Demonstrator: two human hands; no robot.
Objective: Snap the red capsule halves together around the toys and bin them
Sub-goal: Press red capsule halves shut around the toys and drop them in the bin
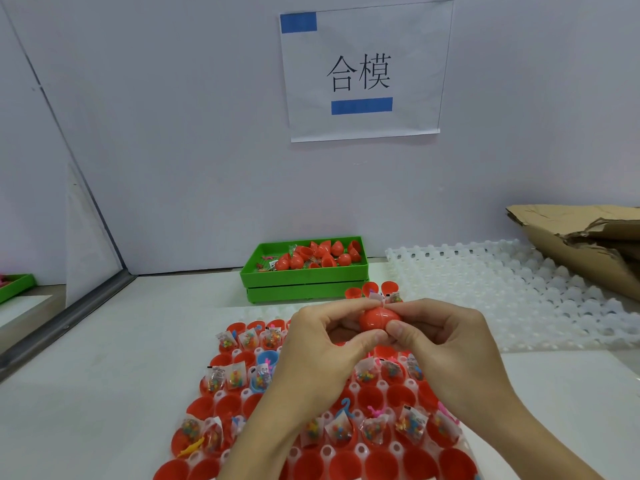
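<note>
Both hands, left hand (pixel 322 341) and right hand (pixel 446 341), pinch a red capsule (pixel 379 318) above a white tray (pixel 360 452) of red halves and bagged toys; beyond, a green bin (pixel 304 285) holds closed capsules; the desk (pixel 104 375) is white.

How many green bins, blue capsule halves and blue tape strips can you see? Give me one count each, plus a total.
Green bins: 3 (two stacked at the wall, one at the left edge)
Blue capsule halves: 2
Blue tape strips: 2
Total: 7
</note>
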